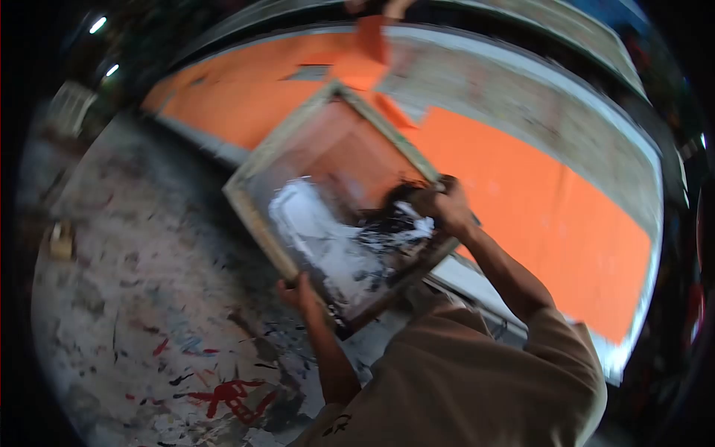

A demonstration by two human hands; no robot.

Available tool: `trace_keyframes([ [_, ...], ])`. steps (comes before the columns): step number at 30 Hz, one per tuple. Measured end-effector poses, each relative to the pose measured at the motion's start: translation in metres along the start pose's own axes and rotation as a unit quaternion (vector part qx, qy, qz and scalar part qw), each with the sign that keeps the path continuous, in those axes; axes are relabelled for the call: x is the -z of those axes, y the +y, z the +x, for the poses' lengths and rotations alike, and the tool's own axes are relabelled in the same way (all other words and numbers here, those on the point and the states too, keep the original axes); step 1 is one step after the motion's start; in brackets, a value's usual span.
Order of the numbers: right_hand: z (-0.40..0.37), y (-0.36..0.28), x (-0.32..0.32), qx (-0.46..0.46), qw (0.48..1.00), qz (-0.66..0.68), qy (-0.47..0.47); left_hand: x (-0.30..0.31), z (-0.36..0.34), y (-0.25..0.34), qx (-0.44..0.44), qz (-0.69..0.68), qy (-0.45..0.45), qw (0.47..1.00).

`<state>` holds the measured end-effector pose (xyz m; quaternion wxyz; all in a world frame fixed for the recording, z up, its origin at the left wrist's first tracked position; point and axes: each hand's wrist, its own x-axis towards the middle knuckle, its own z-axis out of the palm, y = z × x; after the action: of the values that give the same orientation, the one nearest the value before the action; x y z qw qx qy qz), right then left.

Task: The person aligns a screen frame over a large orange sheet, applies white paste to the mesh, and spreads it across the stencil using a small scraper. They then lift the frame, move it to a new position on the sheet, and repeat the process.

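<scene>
My left hand (pixel 298 293) is closed on the lower left side of a wood-edged screen printing frame (pixel 259 228). My right hand (pixel 451 206) is closed around the frame's right side, near its corner. The frame hangs tilted in the air in front of me, partly over the orange sheets. White ink (pixel 305 212) lies smeared across its mesh, with dark patches beside my right hand. Motion blurs the picture, and whether my right hand also holds a tool cannot be made out.
Orange sheets (pixel 544 223) lie along a long table with a pale edge (pixel 652 276). Another person's hand (pixel 396 9) is at the far side, by an orange piece (pixel 372 41). Below, the floor (pixel 141 268) carries paint stains, including a red smear (pixel 232 398). A small yellowish object (pixel 62 242) lies left.
</scene>
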<state>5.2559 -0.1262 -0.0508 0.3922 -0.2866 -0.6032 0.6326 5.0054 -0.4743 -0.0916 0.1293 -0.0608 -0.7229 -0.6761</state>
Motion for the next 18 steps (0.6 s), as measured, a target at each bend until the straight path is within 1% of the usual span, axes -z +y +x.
trace_keyframes([
  [1, 0.004, -0.004, -0.008, 0.007, 0.999, 0.030, -0.018, -0.003, 0.007, -0.004, -0.006, 0.025, 0.040, 0.999],
  [2, 0.009, -0.005, -0.023, -0.012, 0.999, 0.033, -0.021, 0.002, 0.019, -0.005, -0.011, 0.045, -0.009, 0.999],
  [3, 0.017, -0.004, -0.034, -0.027, 0.999, 0.033, -0.020, 0.000, 0.030, -0.008, -0.021, 0.032, 0.016, 0.999],
  [4, 0.034, 0.010, -0.057, -0.012, 1.000, -0.018, 0.018, -0.002, 0.054, -0.013, -0.013, 0.061, -0.008, 0.998],
  [5, 0.051, 0.031, -0.069, 0.022, 0.997, -0.058, 0.045, -0.005, 0.060, -0.016, -0.017, 0.081, -0.017, 0.996],
  [6, 0.061, 0.046, -0.075, 0.040, 0.993, -0.086, 0.069, -0.007, 0.062, -0.010, -0.028, 0.081, -0.003, 0.996],
  [7, 0.070, 0.050, -0.086, 0.050, 0.988, -0.113, 0.094, -0.009, 0.065, -0.004, -0.003, 0.103, -0.005, 0.995],
  [8, 0.079, 0.050, -0.092, 0.051, 0.989, -0.107, 0.084, -0.012, 0.068, 0.005, 0.026, 0.122, -0.005, 0.992],
  [9, 0.084, 0.029, -0.097, 0.013, 0.997, -0.063, 0.053, -0.012, 0.077, 0.008, 0.027, 0.121, 0.005, 0.992],
  [10, 0.087, 0.014, -0.103, -0.022, 0.999, -0.025, 0.021, -0.011, 0.083, 0.007, 0.009, 0.119, 0.010, 0.993],
  [11, 0.144, -0.019, -0.195, -0.021, 0.995, 0.089, -0.039, -0.018, 0.175, 0.002, -0.009, 0.083, 0.039, 0.996],
  [12, 0.155, -0.026, -0.221, -0.007, 0.993, 0.102, -0.054, -0.018, 0.194, 0.008, -0.001, 0.069, 0.052, 0.996],
  [13, 0.164, -0.031, -0.241, 0.006, 0.991, 0.117, -0.066, -0.017, 0.209, 0.025, 0.012, 0.109, 0.080, 0.991],
  [14, 0.178, -0.028, -0.269, 0.023, 0.994, 0.095, -0.044, -0.017, 0.231, 0.033, 0.025, 0.156, 0.106, 0.982],
  [15, 0.190, -0.024, -0.295, 0.038, 0.996, 0.075, -0.021, -0.016, 0.256, 0.026, 0.029, 0.151, 0.111, 0.982],
  [16, 0.200, -0.038, -0.310, -0.030, 0.994, 0.063, -0.082, -0.013, 0.277, 0.016, 0.032, 0.145, 0.116, 0.982],
  [17, 0.218, -0.026, -0.329, -0.031, 0.995, 0.058, -0.081, -0.011, 0.299, 0.005, 0.035, 0.138, 0.119, 0.983],
  [18, 0.231, -0.021, -0.350, -0.014, 0.998, -0.005, -0.067, -0.010, 0.318, -0.001, 0.032, 0.073, 0.089, 0.993],
])
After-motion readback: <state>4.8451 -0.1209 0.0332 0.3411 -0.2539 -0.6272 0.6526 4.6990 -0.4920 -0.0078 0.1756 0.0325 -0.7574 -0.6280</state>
